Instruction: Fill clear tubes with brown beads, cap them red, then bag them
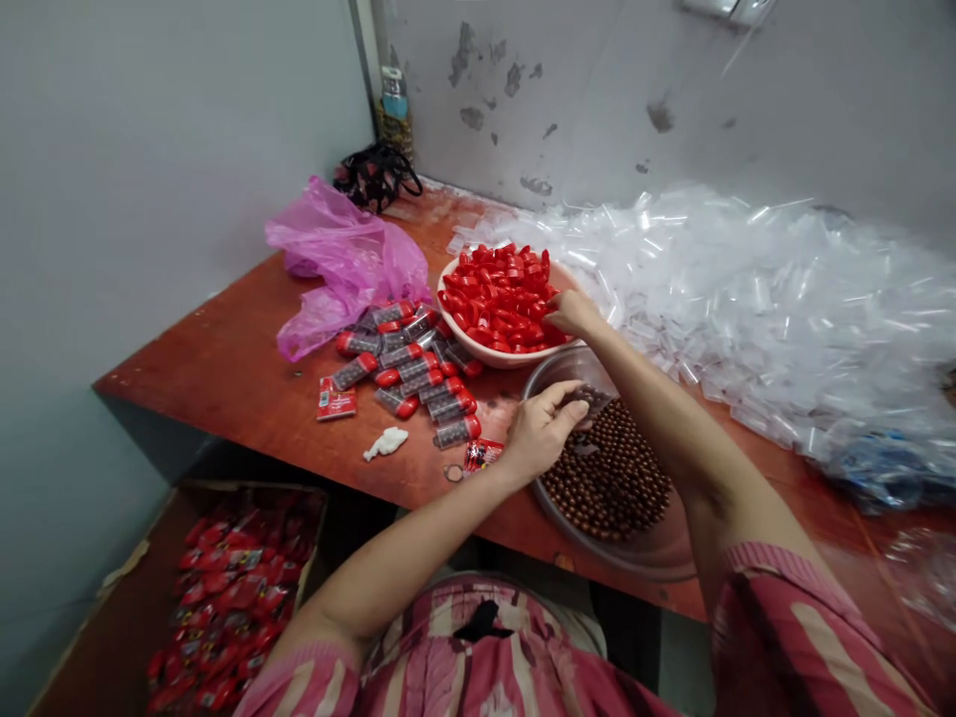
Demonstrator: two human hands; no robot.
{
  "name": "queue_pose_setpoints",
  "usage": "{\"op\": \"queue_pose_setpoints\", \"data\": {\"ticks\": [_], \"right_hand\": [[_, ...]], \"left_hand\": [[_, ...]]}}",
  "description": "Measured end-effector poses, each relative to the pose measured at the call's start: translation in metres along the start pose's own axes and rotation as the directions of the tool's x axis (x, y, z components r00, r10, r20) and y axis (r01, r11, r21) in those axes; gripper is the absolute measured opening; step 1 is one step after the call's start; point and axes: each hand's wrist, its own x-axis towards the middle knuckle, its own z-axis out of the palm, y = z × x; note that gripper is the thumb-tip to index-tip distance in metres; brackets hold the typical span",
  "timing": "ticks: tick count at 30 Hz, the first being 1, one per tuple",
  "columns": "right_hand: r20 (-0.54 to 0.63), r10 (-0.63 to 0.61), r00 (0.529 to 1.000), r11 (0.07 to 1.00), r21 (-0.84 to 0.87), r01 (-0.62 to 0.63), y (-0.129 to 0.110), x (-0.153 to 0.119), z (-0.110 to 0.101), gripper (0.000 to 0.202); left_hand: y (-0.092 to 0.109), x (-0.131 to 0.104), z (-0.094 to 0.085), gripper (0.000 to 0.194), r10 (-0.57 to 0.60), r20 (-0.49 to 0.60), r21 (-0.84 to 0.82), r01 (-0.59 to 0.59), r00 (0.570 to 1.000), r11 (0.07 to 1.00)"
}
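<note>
My left hand (547,430) is closed on a small clear plastic tube (593,398) with brown balls in it, above a grey basin (549,373). Brown balls (608,483) fill much of that basin. Over the right rim of a pale bowl (497,356), my right hand (574,315) has its fingers pinched at a red cap among many red caps (493,299); the fingertips are partly hidden. Left of the bowl lies a pile of filled tubes with red caps (422,373).
A large heap of clear plastic tubes (784,309) covers the table's right side. A pink plastic bag (351,259), a red card packet (336,400) and a crumpled white scrap (385,443) lie on the left. Below the table edge stands a carton (119,588) of red-capped items.
</note>
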Motion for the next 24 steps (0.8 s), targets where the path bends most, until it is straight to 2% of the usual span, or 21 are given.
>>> {"op": "queue_pose_setpoints", "data": {"ticks": [3,6,8,11,14,16,18,20,22,24], "right_hand": [[-0.083,0.014,0.996,0.997,0.073,-0.008,0.019,-0.033,-0.013,0.028],[-0.154,0.003,0.988,0.961,0.273,0.04,0.03,-0.079,-0.017,0.032],[-0.221,-0.056,0.974,0.932,0.338,0.13,0.028,-0.113,-0.013,0.029],[-0.316,-0.181,0.931,0.92,0.281,0.274,0.016,-0.156,-0.003,0.029],[-0.264,-0.241,0.934,0.841,0.424,0.337,0.01,-0.185,0.007,0.042],[-0.179,-0.219,0.959,0.705,0.65,0.282,0.015,-0.194,0.012,0.041],[-0.09,-0.151,0.984,0.506,0.849,0.155,0.024,-0.197,0.016,0.04],[0.008,-0.084,0.996,0.354,0.935,0.022,0.033,-0.198,0.017,0.039],[0.043,-0.026,0.999,0.337,0.941,-0.032,0.039,-0.199,0.016,0.038],[-0.066,0.05,0.997,0.39,0.92,0.041,0.041,-0.203,0.012,0.036]], "left_hand": [[0.001,0.001,0.002,0.038,0.006,-0.042,-0.038,-0.008,0.999,0.999],[0.004,0.003,0.004,0.038,0.025,-0.101,-0.106,-0.035,0.995,0.994],[0.005,0.005,0.005,0.037,0.049,-0.135,-0.145,-0.069,0.99,0.987],[0.005,0.007,0.006,0.036,0.069,-0.16,-0.179,-0.097,0.985,0.979],[0.005,0.007,0.005,0.036,0.061,-0.138,-0.161,-0.083,0.989,0.983],[0.005,0.007,0.005,0.036,0.05,-0.1,-0.146,-0.065,0.994,0.987],[0.006,0.007,0.004,0.038,0.031,-0.045,-0.147,-0.037,0.999,0.989],[0.007,0.006,0.003,0.039,0.013,0.013,-0.139,-0.011,1.0,0.99],[0.007,0.005,0.003,0.039,0.011,0.055,-0.106,-0.005,0.998,0.994],[0.007,0.005,0.002,0.036,0.029,0.071,-0.038,-0.026,0.997,0.999]]}}
